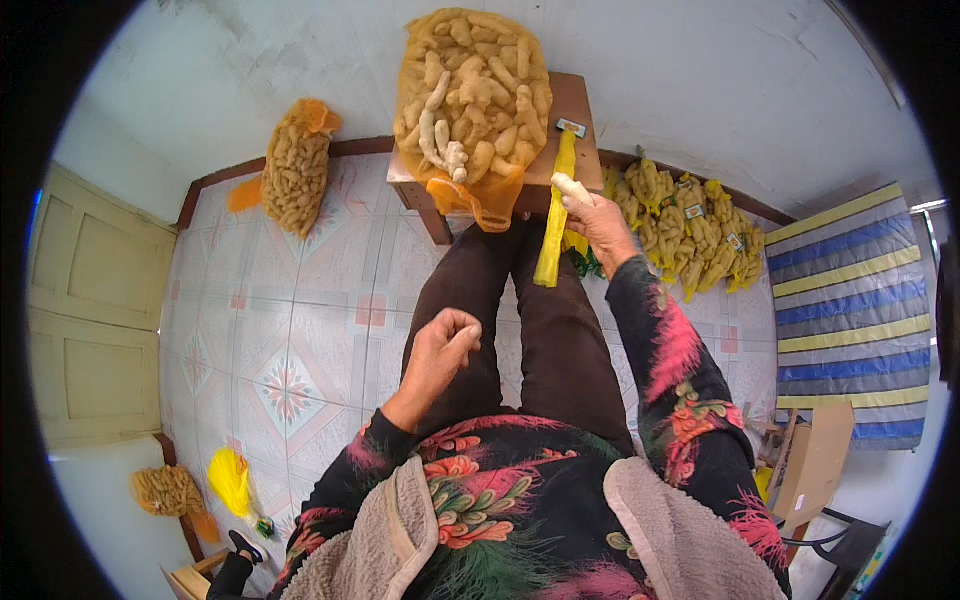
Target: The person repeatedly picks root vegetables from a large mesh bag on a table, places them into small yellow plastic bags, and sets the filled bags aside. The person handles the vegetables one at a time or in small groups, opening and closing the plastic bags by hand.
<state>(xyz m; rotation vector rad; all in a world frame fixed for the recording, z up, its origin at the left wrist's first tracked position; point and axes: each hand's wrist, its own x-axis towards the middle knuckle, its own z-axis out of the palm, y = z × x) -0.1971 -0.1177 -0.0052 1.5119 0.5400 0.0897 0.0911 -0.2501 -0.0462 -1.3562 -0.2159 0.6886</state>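
My right hand (600, 225) grips a pale piece of ginger root (573, 188) beside the wooden table's right part. An empty-looking yellow mesh bag (555, 225) with a label at its upper end hangs down over the table's front edge, just left of that hand. Over my lap, my left hand (448, 349) is curled closed, and nothing shows in it. A big orange mesh sack (474, 97) full of ginger lies on the wooden table (576, 97). Loose ginger roots (435, 127) rest on top of the sack.
Filled yellow net bags of ginger (682, 225) lie on the floor to the right. Another orange sack (296, 172) leans left of the table. Yellow mesh bags (231, 480) and a smaller sack (166, 491) lie at lower left, near another person's shoe (248, 547). A cardboard box (814, 465) stands lower right.
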